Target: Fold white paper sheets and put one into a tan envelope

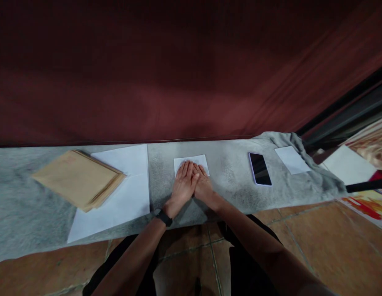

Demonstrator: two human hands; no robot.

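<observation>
A small white piece of paper (197, 158) lies on the grey cloth in front of me. Both palms rest on it, side by side, hiding most of its near half. My left hand (183, 184) is flat with fingers stretched out, a dark watch (164, 217) on its wrist. Against it, my right hand (203, 184) also lies flat, its fingers pointing away from me, and the thumbs overlap. Neither hand grips the paper. Whether it is a single sheet or folded, I cannot tell.
Brown envelopes (76, 176) lie stacked on large white sheets (135, 189) at the left. A phone (260, 169) and another small white paper (292, 159) are to the right. A grey cloth (230, 164) covers the narrow surface, with a dark red hanging (178, 82) behind it.
</observation>
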